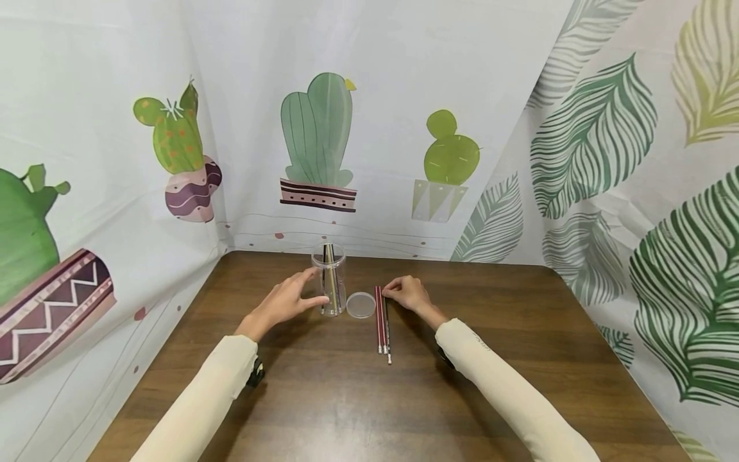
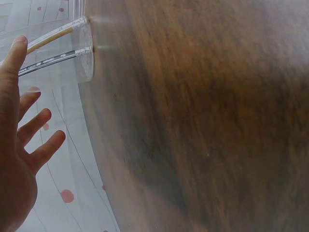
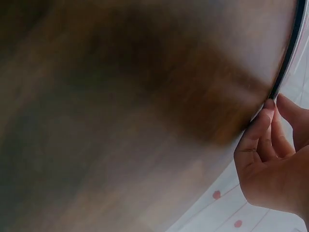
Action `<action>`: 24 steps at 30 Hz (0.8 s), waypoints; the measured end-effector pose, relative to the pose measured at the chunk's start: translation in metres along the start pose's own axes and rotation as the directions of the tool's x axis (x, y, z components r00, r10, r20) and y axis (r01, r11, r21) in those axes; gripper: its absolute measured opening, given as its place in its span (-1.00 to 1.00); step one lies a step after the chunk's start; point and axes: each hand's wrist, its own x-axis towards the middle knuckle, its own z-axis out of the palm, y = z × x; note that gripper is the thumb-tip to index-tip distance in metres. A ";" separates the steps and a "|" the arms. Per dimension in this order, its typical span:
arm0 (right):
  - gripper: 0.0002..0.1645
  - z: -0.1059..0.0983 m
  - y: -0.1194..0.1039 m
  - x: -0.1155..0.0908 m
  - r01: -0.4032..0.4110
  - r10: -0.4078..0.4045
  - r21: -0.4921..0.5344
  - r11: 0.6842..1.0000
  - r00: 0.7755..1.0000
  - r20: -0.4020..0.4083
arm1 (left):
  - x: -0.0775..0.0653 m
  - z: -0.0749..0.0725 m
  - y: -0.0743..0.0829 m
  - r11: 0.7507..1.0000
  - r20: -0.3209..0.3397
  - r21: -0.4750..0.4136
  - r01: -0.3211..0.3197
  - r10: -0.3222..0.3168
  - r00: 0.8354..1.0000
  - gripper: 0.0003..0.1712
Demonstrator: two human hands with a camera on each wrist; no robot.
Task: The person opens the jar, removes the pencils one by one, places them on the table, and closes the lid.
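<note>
A clear plastic jar [image 1: 340,280] stands upright with several pencils [image 1: 330,273] in it. My left hand [image 1: 286,299] is at its left side, thumb and fingers spread about the wall; whether the skin touches the jar I cannot tell. In the left wrist view the thumb [image 2: 17,53] lies in front of the jar. My right hand [image 1: 408,292] pinches a black pencil [image 1: 388,333] near its far end, its eraser end toward me. In the right wrist view the black pencil [image 3: 288,48] runs up from the fingertips. Two red pencils [image 1: 379,321] lie just left of it.
A round clear lid [image 1: 360,305] lies flat between the jar and the red pencils. The brown wooden table [image 1: 346,404] ends at the back against a white cloth [image 1: 387,160] printed with cacti and leaves.
</note>
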 end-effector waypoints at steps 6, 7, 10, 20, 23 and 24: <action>-0.85 0.002 0.000 -0.001 0.008 -0.008 0.010 1.000 1.000 -0.005 | 0.000 -0.001 0.000 1.000 0.007 0.001 0.005 -0.005 1.000 0.01; -0.84 0.002 -0.001 -0.001 0.009 -0.009 0.011 1.000 1.000 -0.006 | 0.000 -0.001 0.000 1.000 0.005 0.001 0.002 -0.002 1.000 0.01; -0.84 0.001 -0.001 -0.002 0.019 -0.019 0.016 1.000 1.000 -0.009 | 0.000 0.000 0.000 1.000 -0.003 -0.002 -0.008 0.008 1.000 0.00; -0.83 -0.001 -0.001 -0.004 0.025 -0.025 0.013 1.000 1.000 -0.002 | 0.000 0.000 -0.001 1.000 -0.012 -0.010 -0.004 0.004 1.000 -0.04; -0.83 -0.003 -0.001 -0.005 0.033 -0.032 0.012 0.999 0.999 -0.004 | -0.001 0.001 -0.001 1.000 -0.013 -0.012 -0.005 0.004 1.000 -0.03; -0.83 -0.004 -0.001 -0.006 0.035 -0.034 0.013 0.999 0.999 -0.006 | -0.001 0.000 -0.001 1.000 -0.011 -0.012 -0.006 0.006 1.000 -0.03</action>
